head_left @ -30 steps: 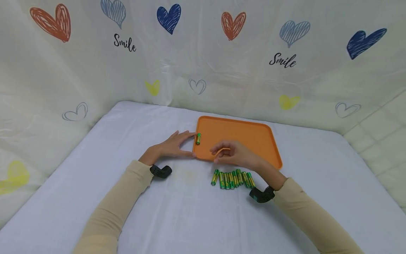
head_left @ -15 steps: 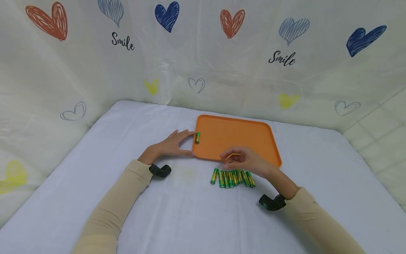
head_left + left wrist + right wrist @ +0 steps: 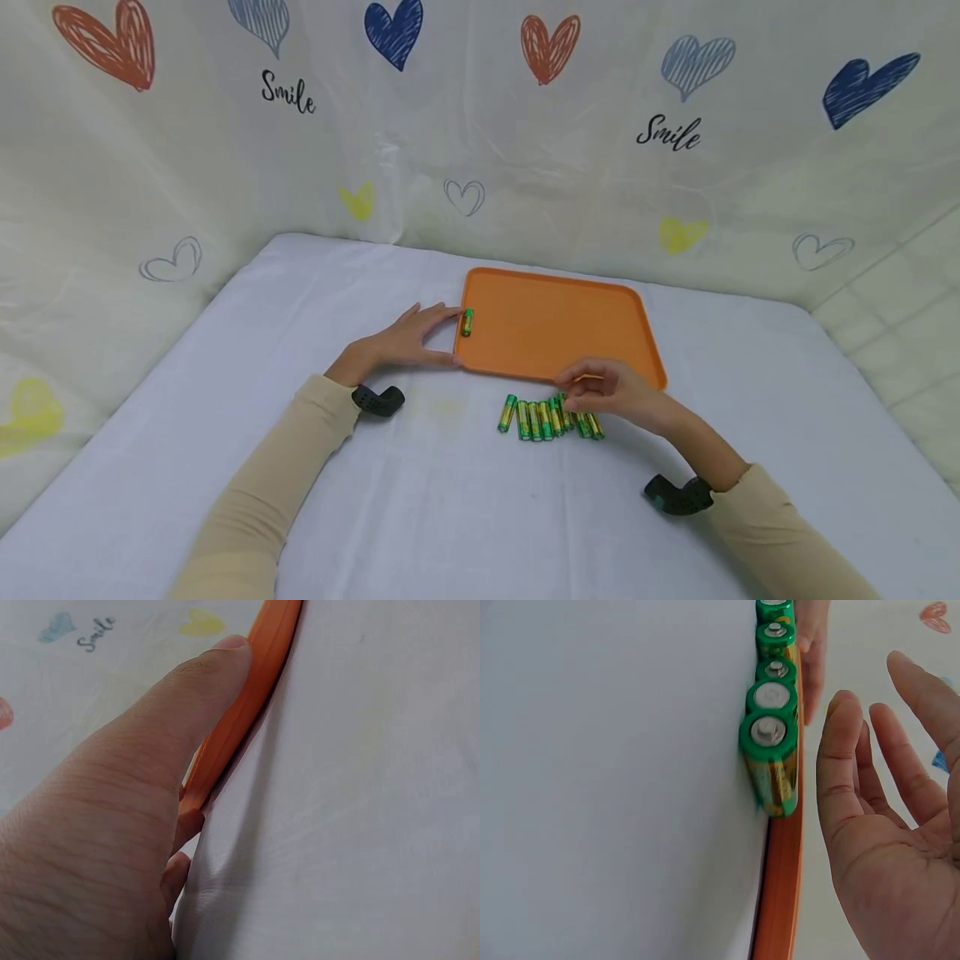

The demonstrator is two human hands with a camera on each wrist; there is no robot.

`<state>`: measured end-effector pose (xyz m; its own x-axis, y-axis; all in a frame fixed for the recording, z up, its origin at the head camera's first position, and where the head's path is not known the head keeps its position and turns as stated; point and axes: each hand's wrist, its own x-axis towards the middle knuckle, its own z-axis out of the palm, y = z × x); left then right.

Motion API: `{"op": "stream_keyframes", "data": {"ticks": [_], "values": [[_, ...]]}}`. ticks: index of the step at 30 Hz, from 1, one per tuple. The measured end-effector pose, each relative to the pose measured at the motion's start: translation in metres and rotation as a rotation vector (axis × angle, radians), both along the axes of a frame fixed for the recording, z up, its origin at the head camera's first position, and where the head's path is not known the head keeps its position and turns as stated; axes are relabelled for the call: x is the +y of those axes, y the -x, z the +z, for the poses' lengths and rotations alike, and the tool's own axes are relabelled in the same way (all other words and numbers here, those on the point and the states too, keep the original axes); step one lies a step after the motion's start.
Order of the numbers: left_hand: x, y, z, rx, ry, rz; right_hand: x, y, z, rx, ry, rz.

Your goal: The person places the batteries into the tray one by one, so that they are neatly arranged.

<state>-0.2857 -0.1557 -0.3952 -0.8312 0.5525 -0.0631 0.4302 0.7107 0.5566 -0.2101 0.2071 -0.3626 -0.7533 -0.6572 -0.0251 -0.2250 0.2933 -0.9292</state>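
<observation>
In the head view an orange tray point(image 3: 555, 321) lies on the white-covered table. One green and gold battery point(image 3: 467, 322) rests inside its left edge. My left hand point(image 3: 408, 340) touches that edge, thumb and fingers spread apart; the left wrist view shows the thumb point(image 3: 217, 671) against the tray's rim point(image 3: 247, 705). My right hand point(image 3: 618, 392), holding nothing, hovers over the right part of a row of batteries point(image 3: 534, 421) in front of the tray. The right wrist view shows its fingers point(image 3: 840, 757) loosely bent, apart from the nearest battery point(image 3: 769, 750). The hand hides some battery tops in the head view.
Behind the table hangs a pale curtain point(image 3: 510, 133) printed with hearts and "Smile". White cloth point(image 3: 450, 500) covers the table in front of the batteries. Each wrist wears a black device, such as the right one point(image 3: 678, 496).
My right hand has moved right and toward me, from over the tray's front edge to the right part of the battery row. The left hand has stayed at the tray's left edge.
</observation>
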Motion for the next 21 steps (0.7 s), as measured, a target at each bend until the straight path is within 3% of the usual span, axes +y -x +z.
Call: {"op": "stream_keyframes", "data": {"ticks": [11,16,21], "values": [[-0.002,0.002,0.002,0.013,0.000,-0.002,0.025,-0.004,-0.001,-0.003,-0.017,0.012],[-0.001,0.003,0.001,0.005,-0.012,-0.007,0.031,-0.006,-0.003,-0.041,-0.046,0.048],[0.000,0.001,-0.001,-0.008,-0.001,0.005,0.034,-0.008,-0.006,-0.016,-0.082,0.083]]}}
